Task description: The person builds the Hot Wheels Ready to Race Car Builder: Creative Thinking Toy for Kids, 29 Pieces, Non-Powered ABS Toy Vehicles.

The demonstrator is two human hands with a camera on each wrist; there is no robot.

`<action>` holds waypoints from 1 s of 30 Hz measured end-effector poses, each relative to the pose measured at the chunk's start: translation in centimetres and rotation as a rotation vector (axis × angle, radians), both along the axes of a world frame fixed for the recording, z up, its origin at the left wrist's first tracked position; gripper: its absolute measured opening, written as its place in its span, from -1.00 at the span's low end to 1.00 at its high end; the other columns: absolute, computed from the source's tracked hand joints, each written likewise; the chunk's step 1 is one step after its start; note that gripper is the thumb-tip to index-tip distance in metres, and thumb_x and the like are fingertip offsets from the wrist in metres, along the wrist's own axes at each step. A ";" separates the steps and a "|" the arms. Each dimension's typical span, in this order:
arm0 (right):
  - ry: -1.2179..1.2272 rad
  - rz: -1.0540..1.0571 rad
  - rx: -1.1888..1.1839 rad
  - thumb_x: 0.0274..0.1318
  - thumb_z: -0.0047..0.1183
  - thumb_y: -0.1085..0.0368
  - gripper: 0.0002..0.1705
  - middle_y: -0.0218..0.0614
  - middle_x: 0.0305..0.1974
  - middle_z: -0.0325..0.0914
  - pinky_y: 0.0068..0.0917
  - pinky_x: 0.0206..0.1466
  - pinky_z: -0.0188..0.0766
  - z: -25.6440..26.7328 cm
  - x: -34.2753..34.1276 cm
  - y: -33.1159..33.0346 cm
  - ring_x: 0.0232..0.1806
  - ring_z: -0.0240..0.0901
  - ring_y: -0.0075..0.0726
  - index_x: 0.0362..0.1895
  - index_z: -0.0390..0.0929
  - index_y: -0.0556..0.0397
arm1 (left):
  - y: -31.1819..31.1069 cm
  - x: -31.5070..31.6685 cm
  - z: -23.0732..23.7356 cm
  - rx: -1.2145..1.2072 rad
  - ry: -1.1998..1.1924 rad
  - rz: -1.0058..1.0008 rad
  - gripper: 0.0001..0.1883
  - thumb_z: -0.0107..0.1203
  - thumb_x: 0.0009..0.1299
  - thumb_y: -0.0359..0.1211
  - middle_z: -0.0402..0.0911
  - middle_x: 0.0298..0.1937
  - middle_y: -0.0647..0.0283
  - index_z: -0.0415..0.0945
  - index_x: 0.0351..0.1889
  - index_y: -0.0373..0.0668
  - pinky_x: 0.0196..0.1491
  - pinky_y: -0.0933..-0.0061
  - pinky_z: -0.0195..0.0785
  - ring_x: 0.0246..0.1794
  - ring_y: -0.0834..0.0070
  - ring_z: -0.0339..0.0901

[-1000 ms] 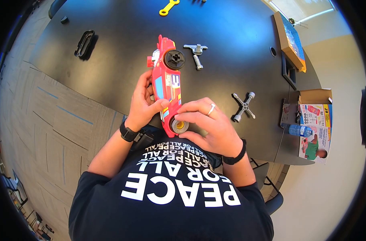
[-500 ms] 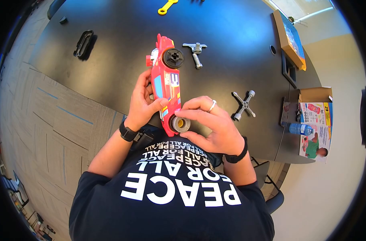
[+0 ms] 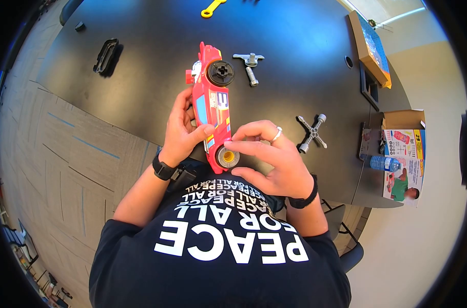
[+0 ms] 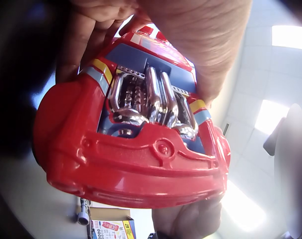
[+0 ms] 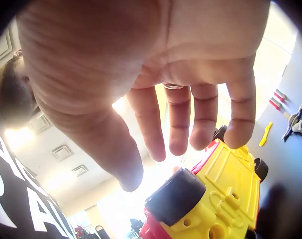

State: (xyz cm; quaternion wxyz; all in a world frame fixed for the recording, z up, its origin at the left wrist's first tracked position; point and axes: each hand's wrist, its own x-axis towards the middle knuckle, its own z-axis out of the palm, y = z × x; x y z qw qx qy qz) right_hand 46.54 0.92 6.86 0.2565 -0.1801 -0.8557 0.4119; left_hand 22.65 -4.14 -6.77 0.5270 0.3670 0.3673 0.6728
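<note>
In the head view my left hand [image 3: 186, 126] grips a red toy car [image 3: 219, 123] by its side, thumb along the windows. The left wrist view shows the car's red end with chrome engine pipes [image 4: 161, 99]. At the near end is a wheel [image 3: 220, 157] with a grey face and yellow centre; a black wheel [image 3: 220, 73] with a cross-shaped hub sits at the far end. My right hand [image 3: 274, 161] is beside the near wheel, fingers spread and fingertips close to it. The right wrist view shows the car's yellow underside [image 5: 230, 189].
On the dark table [image 3: 141, 97] lie a grey winged piece [image 3: 249, 60], a grey bolt [image 3: 252, 77], a grey cross wrench [image 3: 312, 133], a yellow wrench [image 3: 212, 8] and a black oval frame [image 3: 106, 56]. A water bottle [image 3: 385, 164] and printed box [image 3: 410, 154] are at right.
My right thumb and fingers have drawn a little away from the near wheel. That wheel has turned from tilted outward to facing more flatly up. My left hand keeps its grip.
</note>
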 end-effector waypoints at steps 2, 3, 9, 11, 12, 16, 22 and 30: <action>-0.019 0.008 0.026 0.05 0.58 0.45 -0.44 -0.19 0.14 0.63 -0.21 0.18 0.60 -0.2 0.0 0.0 0.09 0.64 -0.09 0.21 0.82 0.07 | -0.1 0.0 -0.1 -0.004 -0.004 -0.006 0.11 0.65 0.36 -0.19 0.42 0.53 0.09 0.11 0.70 -0.30 0.48 0.23 0.56 0.51 0.31 0.55; -0.039 0.013 0.054 0.06 0.59 0.44 -0.47 -0.19 0.13 0.63 -0.22 0.17 0.61 -0.3 0.0 0.0 0.08 0.64 -0.10 0.18 0.83 0.06 | -0.1 0.0 -0.3 0.000 0.006 -0.002 0.11 0.65 0.35 -0.19 0.42 0.53 0.09 0.11 0.71 -0.30 0.49 0.23 0.55 0.50 0.31 0.55; -0.025 -0.006 0.030 0.11 0.53 0.44 -0.52 -0.21 0.12 0.59 -0.21 0.11 0.58 -0.9 -0.6 -0.3 0.10 0.57 -0.07 0.14 0.73 0.02 | -0.1 -0.1 -0.2 -0.005 0.025 0.007 0.12 0.64 0.35 -0.19 0.43 0.52 0.09 0.10 0.71 -0.31 0.50 0.23 0.52 0.50 0.32 0.54; -0.021 -0.002 0.019 0.11 0.54 0.41 -0.50 -0.20 0.11 0.60 -0.21 0.12 0.58 -1.2 -0.5 -0.3 0.09 0.57 -0.06 0.17 0.73 0.01 | -0.1 -0.1 -0.1 0.003 0.038 0.010 0.12 0.64 0.35 -0.19 0.43 0.52 0.09 0.10 0.71 -0.31 0.51 0.23 0.51 0.50 0.32 0.54; -0.018 0.001 0.011 0.11 0.55 0.38 -0.47 -0.19 0.11 0.60 -0.21 0.13 0.58 -1.3 -0.5 -0.2 0.07 0.58 -0.05 0.19 0.73 0.01 | -0.1 -0.2 -0.2 0.001 0.038 0.009 0.11 0.64 0.35 -0.18 0.44 0.51 0.08 0.10 0.71 -0.31 0.51 0.22 0.50 0.50 0.32 0.54; -0.019 -0.090 -0.103 0.15 0.59 0.27 -0.39 -0.16 0.18 0.64 -0.33 0.05 0.56 -0.3 0.3 1.4 0.06 0.61 -0.22 0.28 0.73 0.08 | -0.1 -0.1 -0.1 0.006 0.030 0.010 0.11 0.63 0.36 -0.15 0.44 0.52 0.07 0.11 0.71 -0.31 0.53 0.21 0.48 0.51 0.31 0.55; -0.299 -0.489 0.433 0.25 0.44 0.37 -0.43 -0.04 0.31 0.55 -0.07 0.27 0.61 -6.0 -0.7 7.7 0.26 0.55 0.13 0.35 0.68 -0.01 | 0.1 -0.1 -0.1 0.015 0.049 0.017 0.10 0.62 0.37 -0.13 0.45 0.52 0.06 0.12 0.70 -0.32 0.55 0.20 0.46 0.52 0.30 0.55; -0.241 -0.491 0.279 0.16 0.35 0.56 -0.75 -0.09 -0.15 0.55 -0.03 0.05 0.58 -7.9 -1.2 9.3 -0.11 0.60 0.09 -0.14 0.58 0.10 | -0.1 0.1 0.0 0.008 -0.003 0.043 0.11 0.64 0.35 -0.23 0.44 0.52 0.06 0.10 0.71 -0.31 0.54 0.21 0.47 0.52 0.30 0.54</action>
